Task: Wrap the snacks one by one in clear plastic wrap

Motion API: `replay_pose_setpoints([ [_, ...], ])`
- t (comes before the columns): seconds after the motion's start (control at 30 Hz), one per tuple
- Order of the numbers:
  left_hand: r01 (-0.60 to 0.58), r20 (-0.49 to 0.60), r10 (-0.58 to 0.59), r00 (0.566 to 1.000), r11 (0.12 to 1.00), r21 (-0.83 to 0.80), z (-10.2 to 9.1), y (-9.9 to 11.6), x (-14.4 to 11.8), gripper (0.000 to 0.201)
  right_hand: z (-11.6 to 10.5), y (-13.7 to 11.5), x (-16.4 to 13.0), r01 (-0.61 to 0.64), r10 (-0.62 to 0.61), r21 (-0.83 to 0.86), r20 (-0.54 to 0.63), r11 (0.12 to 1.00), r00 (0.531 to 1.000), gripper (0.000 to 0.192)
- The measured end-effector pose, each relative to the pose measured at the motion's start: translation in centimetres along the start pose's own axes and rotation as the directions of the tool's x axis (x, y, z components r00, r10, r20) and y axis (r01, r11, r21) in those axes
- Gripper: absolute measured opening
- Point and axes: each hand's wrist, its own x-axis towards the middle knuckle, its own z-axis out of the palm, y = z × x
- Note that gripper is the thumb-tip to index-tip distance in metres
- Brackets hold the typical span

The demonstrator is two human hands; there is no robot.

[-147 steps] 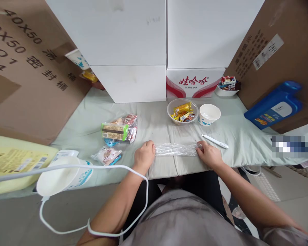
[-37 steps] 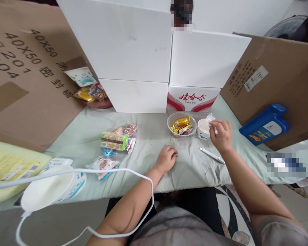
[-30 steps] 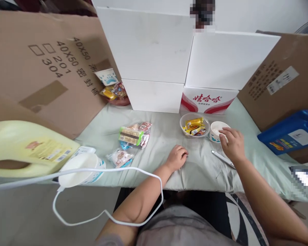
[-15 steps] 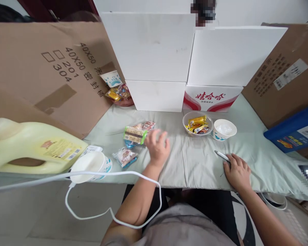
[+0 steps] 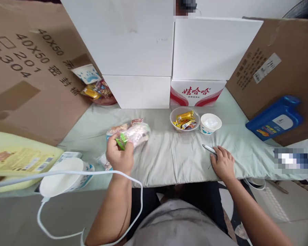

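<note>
My left hand [image 5: 120, 155] pinches a clear snack packet [image 5: 137, 135] by its green end, just over the cloth. Beneath and beside it lie other wrapped snacks [image 5: 116, 129], partly covered by the hand and packet. Another wrapped snack [image 5: 104, 160] is half hidden behind my left wrist. On the cloth at the right rests my right hand [image 5: 222, 162], its fingers over a white pen [image 5: 209, 149] whose far end sticks out past thumb and index finger. A clear plastic bowl [image 5: 172, 123] holds yellow-wrapped snacks, touching a paper cup [image 5: 210, 130] with clear plastic inside.
White boxes [image 5: 143, 92] stand at the back, between cardboard sheets [image 5: 38, 112]. A yellow jug [image 5: 20, 160] and a paper cup [image 5: 84, 177] are front left, with a white cable [image 5: 97, 172] crossing my left arm. A blue bottle [image 5: 274, 118] lies right.
My left hand has taken hold of the green-ended packet and lifted it from the pile, turning it over. The view has shifted right. My right hand stays on the pen.
</note>
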Motion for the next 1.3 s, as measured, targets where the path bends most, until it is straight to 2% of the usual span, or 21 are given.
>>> replay_pose_setpoints([
  [0.07,0.200,0.135,-0.168,0.976,0.939,-0.279,1.7,-0.8,-1.9,0.034,0.1,0.0,0.0,0.006,-0.006,-0.002,-0.003,1.000,1.000,0.040],
  [0.1,0.307,0.245,-0.229,0.942,0.881,-0.360,2.6,-1.3,-2.9,0.032,0.1,0.1,-0.1,0.007,-0.007,0.000,-0.005,1.000,1.000,0.040],
  [0.13,0.401,0.366,-0.265,0.892,0.837,-0.372,3.6,-1.9,-3.9,0.031,0.2,0.1,-0.1,0.007,-0.007,0.003,-0.008,1.000,1.000,0.039],
  [0.17,0.441,0.448,-0.274,0.851,0.836,-0.325,4.5,-2.5,-5.0,0.032,0.3,0.2,-0.1,0.004,-0.004,0.009,-0.011,1.000,1.000,0.039],
  [0.2,0.403,0.468,-0.255,0.846,0.880,-0.251,5.2,-3.0,-6.1,0.033,0.3,0.3,-0.1,0.003,-0.003,0.019,-0.014,1.000,1.000,0.038],
  [0.23,0.297,0.479,-0.187,0.857,0.941,-0.164,5.9,-3.5,-7.1,0.034,0.4,0.4,0.0,0.002,-0.001,0.034,-0.019,0.999,1.000,0.037],
  [0.3,-0.020,0.502,0.046,0.864,0.998,-0.056,6.6,-4.0,-8.8,0.037,0.3,0.7,0.1,0.005,-0.002,0.084,-0.032,0.996,0.999,0.033],
  [0.37,-0.303,0.521,0.255,0.815,0.953,0.007,6.8,-4.2,-9.7,0.036,-0.1,0.6,0.2,0.029,-0.023,0.155,-0.040,0.988,0.999,0.029],
  [0.43,-0.461,0.530,0.356,0.770,0.884,0.076,6.8,-4.3,-9.9,0.032,-0.7,-0.2,0.3,0.081,-0.079,0.237,-0.015,0.968,0.997,0.027],
  [0.5,-0.531,0.543,0.386,0.746,0.837,0.133,6.7,-4.3,-9.8,0.028,-1.4,-1.8,0.3,0.125,-0.141,0.339,0.022,0.932,0.990,0.027],
  [0.63,-0.570,0.575,0.414,0.706,0.814,0.113,6.5,-4.0,-9.5,0.026,-2.9,-6.9,-0.1,0.167,-0.224,0.533,0.044,0.830,0.974,0.029],
  [0.73,-0.564,0.584,0.425,0.692,0.823,0.068,6.3,-3.8,-9.6,0.026,-3.5,-10.4,-0.2,0.233,-0.334,0.555,0.088,0.799,0.938,0.030],
  [0.8,-0.545,0.580,0.423,0.696,0.837,0.043,6.3,-3.7,-9.7,0.033,-3.9,-11.5,0.0,0.245,-0.366,0.506,0.154,0.827,0.918,0.032],
  [0.87,-0.533,0.582,0.418,0.697,0.845,0.032,6.3,-3.7,-9.6,0.035,-4.5,-11.5,0.5,0.236,-0.365,0.443,0.232,0.865,0.902,0.032],
  [0.97,-0.505,0.568,0.401,0.719,0.862,0.031,6.2,-4.0,-9.3,0.017,-5.5,-9.2,1.4,0.220,-0.350,0.378,0.322,0.899,0.880,0.031],
  [1.03,-0.418,0.519,0.345,0.782,0.908,0.027,6.1,-4.4,-9.1,0.006,-6.0,-6.4,1.9,0.185,-0.301,0.326,0.355,0.927,0.885,0.029],
  [1.1,-0.266,0.453,0.227,0.862,0.964,0.024,6.2,-4.8,-9.1,0.011,-5.8,-3.3,2.2,0.103,-0.187,0.232,0.375,0.967,0.908,0.029],
  [1.17,-0.103,0.372,0.096,0.923,0.995,-0.001,6.3,-5.3,-9.1,0.014,-5.2,-0.7,2.3,0.012,-0.060,0.126,0.381,0.992,0.923,0.030],
  [1.23,0.022,0.301,0.000,0.954,0.997,-0.069,6.5,-5.7,-9.0,0.018,-4.3,0.8,2.1,-0.023,0.000,0.066,0.334,0.998,0.942,0.028],
  [1.3,0.094,0.245,-0.052,0.968,0.983,-0.161,6.5,-5.9,-8.8,0.020,-3.9,0.9,1.8,0.006,-0.030,0.111,0.218,0.994,0.975,0.026],
])
